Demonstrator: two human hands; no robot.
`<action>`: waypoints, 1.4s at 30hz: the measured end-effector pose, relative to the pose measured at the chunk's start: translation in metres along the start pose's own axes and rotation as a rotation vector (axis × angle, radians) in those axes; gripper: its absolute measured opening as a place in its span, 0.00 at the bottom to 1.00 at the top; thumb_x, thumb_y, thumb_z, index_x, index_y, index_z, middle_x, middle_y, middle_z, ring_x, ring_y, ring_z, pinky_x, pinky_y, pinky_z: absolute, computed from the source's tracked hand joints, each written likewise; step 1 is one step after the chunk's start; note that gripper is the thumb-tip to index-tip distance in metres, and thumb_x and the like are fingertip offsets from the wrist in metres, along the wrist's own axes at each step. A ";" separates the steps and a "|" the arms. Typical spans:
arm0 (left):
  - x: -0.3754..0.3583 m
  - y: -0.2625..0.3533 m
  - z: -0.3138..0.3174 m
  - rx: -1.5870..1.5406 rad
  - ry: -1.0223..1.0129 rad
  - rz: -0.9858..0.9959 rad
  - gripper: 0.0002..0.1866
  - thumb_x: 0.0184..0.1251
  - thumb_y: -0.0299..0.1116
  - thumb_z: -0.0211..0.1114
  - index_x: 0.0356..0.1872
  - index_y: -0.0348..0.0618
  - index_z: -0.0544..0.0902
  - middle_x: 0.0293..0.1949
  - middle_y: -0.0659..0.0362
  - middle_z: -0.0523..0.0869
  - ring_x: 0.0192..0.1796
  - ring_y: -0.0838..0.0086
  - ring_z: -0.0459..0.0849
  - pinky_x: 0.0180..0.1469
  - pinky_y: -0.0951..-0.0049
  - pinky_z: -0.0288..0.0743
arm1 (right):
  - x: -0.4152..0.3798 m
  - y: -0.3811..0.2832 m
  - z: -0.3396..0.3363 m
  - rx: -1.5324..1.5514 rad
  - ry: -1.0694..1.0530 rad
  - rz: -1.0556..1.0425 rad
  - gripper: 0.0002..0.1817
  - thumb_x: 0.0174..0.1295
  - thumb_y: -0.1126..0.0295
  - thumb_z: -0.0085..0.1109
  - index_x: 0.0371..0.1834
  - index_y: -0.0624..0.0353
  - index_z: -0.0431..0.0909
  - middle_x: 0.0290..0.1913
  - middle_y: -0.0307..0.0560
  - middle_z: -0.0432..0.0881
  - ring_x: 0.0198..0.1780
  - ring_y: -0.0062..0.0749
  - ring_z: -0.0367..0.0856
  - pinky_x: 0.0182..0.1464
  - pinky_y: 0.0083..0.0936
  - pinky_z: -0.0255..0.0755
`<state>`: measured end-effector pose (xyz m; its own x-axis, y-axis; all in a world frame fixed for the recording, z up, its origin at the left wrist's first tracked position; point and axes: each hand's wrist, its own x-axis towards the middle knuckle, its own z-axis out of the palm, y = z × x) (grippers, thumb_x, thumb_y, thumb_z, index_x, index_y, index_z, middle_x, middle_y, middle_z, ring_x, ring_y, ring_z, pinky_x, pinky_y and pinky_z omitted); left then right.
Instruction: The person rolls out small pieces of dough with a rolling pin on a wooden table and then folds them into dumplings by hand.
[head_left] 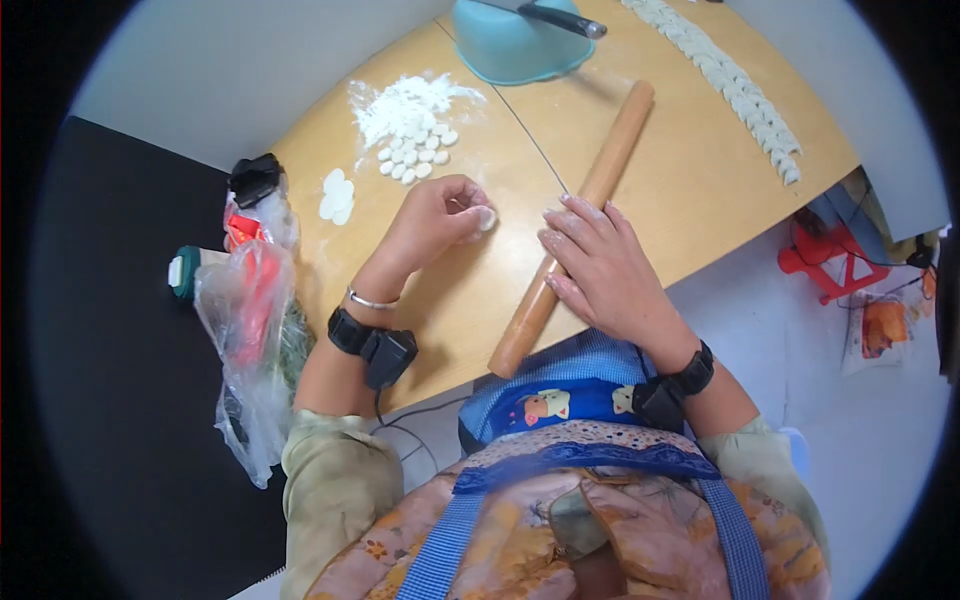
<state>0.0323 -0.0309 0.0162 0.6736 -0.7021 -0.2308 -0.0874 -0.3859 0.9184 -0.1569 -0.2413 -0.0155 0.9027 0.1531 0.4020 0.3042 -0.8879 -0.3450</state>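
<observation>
Left hand (435, 222) pinched small dough piece (487, 218) between thumb and fingers, just above table (690, 200), left of rolling pin (611, 160). My right hand (610, 265) lay palm down over pin, fingers extended across wood, flour on fingertips. Pin sat slantwise, near end at table edge by my apron (590, 400). Beyond left hand: cluster of dough discs (410, 157) against loose flour (405, 108); flat rounds (338, 197) overlapped nearby. Farther off: teal bowl (520, 50), knife (565, 20) over it, long pleated dough row (735, 90) at right.
</observation>
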 end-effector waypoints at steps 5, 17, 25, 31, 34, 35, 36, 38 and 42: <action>-0.009 -0.026 -0.015 0.350 0.473 0.178 0.08 0.70 0.29 0.68 0.46 0.38 0.88 0.36 0.62 0.87 0.38 0.82 0.83 0.42 0.76 0.78 | -0.002 -0.001 0.001 -0.026 0.000 -0.008 0.22 0.71 0.56 0.59 0.61 0.57 0.80 0.70 0.49 0.76 0.78 0.43 0.66 0.76 0.54 0.58; -0.028 -0.016 0.018 0.318 0.051 0.136 0.07 0.67 0.28 0.72 0.40 0.37 0.84 0.27 0.67 0.81 0.32 0.85 0.77 0.36 0.79 0.73 | 0.001 0.000 0.007 -0.127 -0.037 -0.042 0.23 0.73 0.55 0.57 0.64 0.56 0.80 0.69 0.49 0.77 0.78 0.45 0.66 0.81 0.59 0.49; -0.038 -0.004 0.027 0.352 -0.039 0.167 0.07 0.65 0.26 0.72 0.36 0.36 0.82 0.24 0.66 0.77 0.29 0.83 0.74 0.33 0.76 0.70 | 0.007 -0.003 0.006 -0.133 -0.067 -0.073 0.27 0.69 0.52 0.59 0.65 0.58 0.79 0.67 0.51 0.77 0.77 0.50 0.66 0.81 0.61 0.47; -0.036 -0.005 0.030 0.347 -0.034 0.262 0.08 0.60 0.29 0.71 0.33 0.34 0.84 0.26 0.47 0.86 0.29 0.57 0.85 0.35 0.61 0.78 | 0.022 -0.003 0.008 -0.134 -0.101 -0.128 0.29 0.67 0.52 0.60 0.65 0.59 0.77 0.63 0.51 0.78 0.71 0.49 0.71 0.80 0.57 0.50; -0.038 -0.002 0.029 0.314 -0.044 0.215 0.07 0.60 0.28 0.71 0.33 0.34 0.84 0.27 0.46 0.86 0.30 0.57 0.86 0.36 0.62 0.78 | 0.027 -0.006 0.008 -0.122 -0.098 -0.142 0.29 0.67 0.52 0.60 0.64 0.60 0.77 0.63 0.51 0.78 0.68 0.48 0.72 0.79 0.55 0.52; -0.039 -0.001 0.029 0.331 -0.048 0.191 0.06 0.60 0.27 0.70 0.33 0.34 0.85 0.28 0.46 0.87 0.31 0.57 0.87 0.37 0.61 0.79 | 0.028 -0.005 0.008 -0.146 -0.094 -0.155 0.29 0.67 0.52 0.60 0.64 0.61 0.77 0.63 0.51 0.78 0.68 0.47 0.73 0.77 0.52 0.55; -0.039 0.000 0.029 0.330 -0.044 0.192 0.06 0.60 0.27 0.70 0.33 0.34 0.85 0.28 0.46 0.87 0.31 0.57 0.87 0.37 0.61 0.79 | 0.029 -0.006 0.008 -0.148 -0.094 -0.159 0.29 0.67 0.52 0.60 0.64 0.61 0.77 0.63 0.51 0.78 0.68 0.47 0.73 0.77 0.52 0.55; -0.039 0.001 0.030 0.377 -0.054 0.229 0.06 0.60 0.27 0.70 0.33 0.35 0.85 0.28 0.46 0.87 0.31 0.57 0.86 0.37 0.61 0.79 | 0.030 -0.006 0.008 -0.156 -0.079 -0.177 0.29 0.67 0.52 0.60 0.64 0.61 0.77 0.63 0.51 0.78 0.67 0.47 0.73 0.76 0.50 0.57; -0.037 -0.006 0.029 0.328 -0.058 0.267 0.05 0.59 0.27 0.69 0.32 0.35 0.85 0.29 0.46 0.87 0.31 0.56 0.86 0.38 0.60 0.79 | 0.041 -0.007 0.008 -0.142 -0.100 -0.183 0.28 0.69 0.53 0.58 0.64 0.62 0.76 0.64 0.52 0.78 0.67 0.48 0.73 0.73 0.47 0.59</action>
<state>-0.0137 -0.0201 0.0102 0.5541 -0.8321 -0.0252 -0.4880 -0.3491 0.8000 -0.1195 -0.2254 -0.0029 0.8645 0.3523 0.3586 0.4255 -0.8926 -0.1488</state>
